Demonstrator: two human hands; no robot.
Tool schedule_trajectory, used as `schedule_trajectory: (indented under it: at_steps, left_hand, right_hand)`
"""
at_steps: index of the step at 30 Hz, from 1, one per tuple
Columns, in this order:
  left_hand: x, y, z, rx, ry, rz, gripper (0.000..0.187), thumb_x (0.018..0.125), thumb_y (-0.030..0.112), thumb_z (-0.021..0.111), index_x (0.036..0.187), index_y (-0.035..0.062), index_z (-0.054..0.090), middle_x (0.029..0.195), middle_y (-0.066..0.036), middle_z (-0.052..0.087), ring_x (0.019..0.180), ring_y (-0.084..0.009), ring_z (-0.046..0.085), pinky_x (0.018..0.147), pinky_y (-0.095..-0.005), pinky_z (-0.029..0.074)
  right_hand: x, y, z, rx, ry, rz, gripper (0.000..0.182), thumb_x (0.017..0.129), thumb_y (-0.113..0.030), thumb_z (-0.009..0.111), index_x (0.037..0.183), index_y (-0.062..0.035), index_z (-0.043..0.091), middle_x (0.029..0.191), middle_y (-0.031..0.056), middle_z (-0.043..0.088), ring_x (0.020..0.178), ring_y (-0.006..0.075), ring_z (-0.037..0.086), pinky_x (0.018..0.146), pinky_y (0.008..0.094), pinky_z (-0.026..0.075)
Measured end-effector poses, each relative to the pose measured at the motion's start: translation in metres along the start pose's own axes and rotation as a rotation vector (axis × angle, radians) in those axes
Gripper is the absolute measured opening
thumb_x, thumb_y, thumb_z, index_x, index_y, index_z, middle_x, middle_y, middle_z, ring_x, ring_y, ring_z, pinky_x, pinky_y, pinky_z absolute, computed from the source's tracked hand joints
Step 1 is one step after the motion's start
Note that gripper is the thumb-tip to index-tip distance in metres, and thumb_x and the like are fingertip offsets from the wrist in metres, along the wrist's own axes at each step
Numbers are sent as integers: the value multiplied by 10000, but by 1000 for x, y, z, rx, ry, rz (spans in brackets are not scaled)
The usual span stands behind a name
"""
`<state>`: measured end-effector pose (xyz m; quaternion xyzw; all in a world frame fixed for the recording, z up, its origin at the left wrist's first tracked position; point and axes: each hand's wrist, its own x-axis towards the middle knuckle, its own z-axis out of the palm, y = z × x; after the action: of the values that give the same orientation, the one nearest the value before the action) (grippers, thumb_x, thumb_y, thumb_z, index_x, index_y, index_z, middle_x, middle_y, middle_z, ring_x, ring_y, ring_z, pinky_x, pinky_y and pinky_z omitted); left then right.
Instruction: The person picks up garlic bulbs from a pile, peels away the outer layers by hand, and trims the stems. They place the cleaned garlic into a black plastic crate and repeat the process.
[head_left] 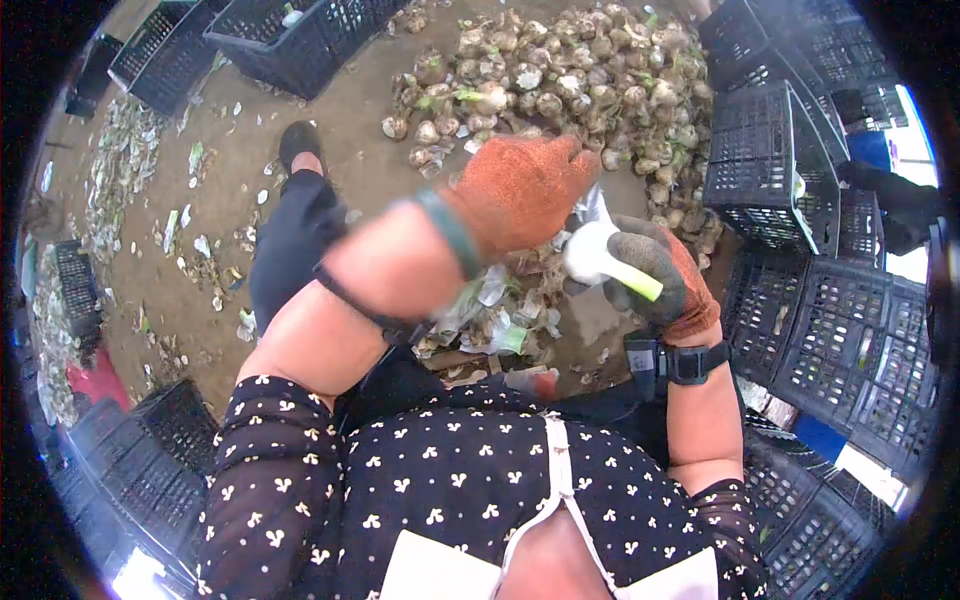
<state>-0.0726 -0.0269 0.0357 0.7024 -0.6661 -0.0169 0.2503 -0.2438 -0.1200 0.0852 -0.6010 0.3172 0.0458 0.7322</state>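
A white peeled bulb with a short green-yellow stem is held in my right hand, in a grey and orange glove, fingers wrapped round it. My left hand, in an orange glove, is just above and left of the bulb, fingers bent and pressed together. Its fingertips and whatever they may hold are hidden. A pale strip of skin rises from the bulb towards my left hand. Beyond both hands lies a large heap of unpeeled bulbs with brownish skins.
Black plastic crates stand at the upper left, right and lower right. Peeled skins and trimmings lie below my hands. More scraps cover the floor at the left. My dark shoe is on the floor.
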Motion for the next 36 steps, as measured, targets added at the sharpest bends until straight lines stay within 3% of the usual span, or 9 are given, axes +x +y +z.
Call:
schedule_trajectory:
  at_steps: [5, 13, 16, 19, 22, 24, 29, 31, 36]
  left_hand:
    - [2, 9, -3, -527, -38, -538, 448, 738, 318, 628, 1108, 85, 531, 1012, -172, 596, 874, -339, 601, 774, -398, 480]
    - [-9, 11, 15, -887, -269, -449, 453, 726, 271, 660, 1106, 41, 574, 1057, -126, 615, 919, -231, 594, 841, -342, 445]
    - [-18, -3, 26, -1304, -383, -723, 362, 734, 203, 623, 1069, 69, 604, 1009, -83, 633, 869, -195, 598, 803, -319, 459]
    - [-29, -15, 18, -464, -347, 63, 278, 762, 178, 560, 1021, 118, 638, 883, -34, 652, 809, -159, 604, 729, -288, 472]
    - [-40, -25, 39, -519, -182, 69, 302, 680, 229, 670, 964, 128, 642, 765, -74, 642, 703, -234, 617, 641, -317, 487]
    - [-26, -21, 25, -1310, -248, -1004, 272, 740, 244, 648, 942, 63, 633, 732, -40, 622, 650, -173, 591, 585, -320, 463]
    - [30, -49, -76, -1315, 855, -1022, 242, 851, 289, 548, 959, 78, 596, 788, -16, 593, 516, -64, 467, 453, -190, 389]
    - [12, -68, -66, -1261, 889, -490, 210, 847, 251, 550, 937, 63, 574, 807, -50, 607, 507, -79, 481, 422, -189, 375]
    - [-22, -57, -50, -1532, 460, -1082, 228, 823, 123, 488, 1018, 11, 526, 897, -132, 619, 571, -128, 542, 477, -240, 431]
  right_hand:
    - [16, 22, -2, 285, 172, -123, 328, 878, -254, 485, 1052, 10, 570, 952, 72, 616, 860, 143, 593, 716, 259, 469]
    - [36, 40, -18, 484, 595, -299, 360, 893, -308, 486, 1031, 14, 569, 931, 84, 606, 847, 134, 583, 694, 274, 492]
    - [39, 61, -35, -304, 547, -199, 323, 850, -269, 551, 1050, -17, 584, 947, 134, 631, 888, 204, 594, 774, 320, 471]
    - [34, 68, -16, -706, 236, -70, 373, 804, -210, 608, 1144, -68, 552, 1074, 179, 600, 976, 290, 578, 857, 355, 435]
    - [38, 94, -20, -784, 213, -117, 421, 815, -205, 599, 1194, -46, 510, 1081, 149, 600, 959, 217, 575, 851, 332, 429]
    - [46, 116, -32, -666, 224, -104, 414, 814, -205, 599, 1189, -49, 514, 1077, 152, 601, 965, 228, 577, 849, 336, 431]
    - [32, 96, -27, -756, 234, -76, 402, 815, -222, 591, 1163, -34, 523, 1068, 188, 593, 982, 301, 575, 840, 357, 443]
    - [33, 100, -30, -782, 215, -73, 406, 810, -229, 580, 1161, -33, 524, 1061, 200, 591, 986, 333, 567, 843, 377, 441]
    - [82, 111, -56, -827, 235, 46, 402, 802, -321, 578, 1143, -109, 556, 1125, 189, 559, 1062, 354, 511, 903, 391, 407]
